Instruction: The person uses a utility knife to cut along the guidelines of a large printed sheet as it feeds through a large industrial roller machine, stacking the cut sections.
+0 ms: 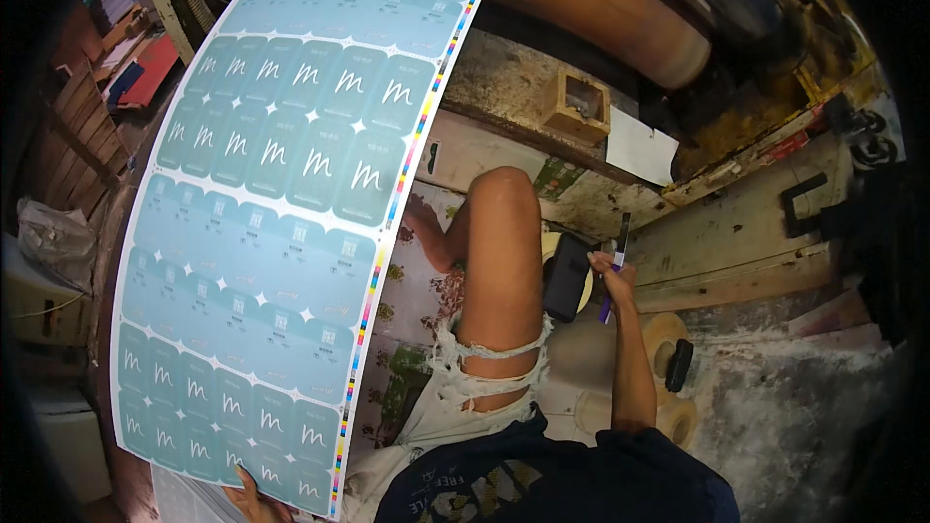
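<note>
A long printed sheet (291, 174) in teal and pale blue, with rows of repeated label designs and a colour strip down its right edge, runs from the top of the view to the bottom left. My left hand (254, 501) grips its lower edge, thumb on the printed face; the other fingers are partly hidden. Out to the right, my right hand (615, 276) is closed around a utility knife (606, 308) with a purple handle, its dark blade pointing up and away. Just left of that hand is a black rectangular case (568, 277), in front of a pale round roll.
A large brown roller (620, 10) spans the top. Below it, a wooden box (576, 105) and a white paper (641, 145) sit on a ledge. Tape rolls (664, 339) and a black object (679, 365) lie at lower right. My bent knee (504, 261) is between my hands.
</note>
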{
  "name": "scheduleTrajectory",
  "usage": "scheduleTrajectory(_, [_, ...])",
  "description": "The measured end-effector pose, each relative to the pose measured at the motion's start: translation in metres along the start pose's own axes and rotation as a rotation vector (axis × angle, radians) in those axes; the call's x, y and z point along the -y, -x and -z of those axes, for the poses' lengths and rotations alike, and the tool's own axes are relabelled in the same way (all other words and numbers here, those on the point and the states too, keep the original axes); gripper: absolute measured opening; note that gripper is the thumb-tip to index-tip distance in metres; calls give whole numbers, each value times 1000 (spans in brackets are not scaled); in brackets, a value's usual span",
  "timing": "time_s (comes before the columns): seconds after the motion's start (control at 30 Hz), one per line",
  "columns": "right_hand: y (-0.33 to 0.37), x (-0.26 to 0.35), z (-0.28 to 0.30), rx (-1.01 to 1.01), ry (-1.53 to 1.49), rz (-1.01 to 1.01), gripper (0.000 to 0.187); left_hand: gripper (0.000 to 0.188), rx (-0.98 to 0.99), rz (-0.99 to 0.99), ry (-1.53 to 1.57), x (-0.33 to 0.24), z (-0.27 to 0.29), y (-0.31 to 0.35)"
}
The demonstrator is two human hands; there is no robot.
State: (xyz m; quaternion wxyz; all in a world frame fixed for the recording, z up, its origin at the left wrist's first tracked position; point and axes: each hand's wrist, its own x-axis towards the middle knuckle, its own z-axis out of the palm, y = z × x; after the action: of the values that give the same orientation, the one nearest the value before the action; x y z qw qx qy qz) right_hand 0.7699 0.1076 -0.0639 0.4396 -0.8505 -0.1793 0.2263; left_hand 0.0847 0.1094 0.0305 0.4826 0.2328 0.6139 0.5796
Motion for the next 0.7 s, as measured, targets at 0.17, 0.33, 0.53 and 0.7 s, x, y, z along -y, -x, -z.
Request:
scheduleTrajectory(0.17, [-4,-3,-11,-90,123,66,39,62,-34,-32,8,18,25,5])
scheduleTrajectory(0.33, [5,-6,0,-32,-81,-139,44,61,-71,15,-9,18,32,19])
scheduleTrajectory(0.53, [-18,-18,5,-174,145,82,47,63,-108,119,-164,12,36,21])
scheduleTrajectory(0.7, [-54,81,21,-289,75,91,48,64,-64,144,-224,12,47,30])
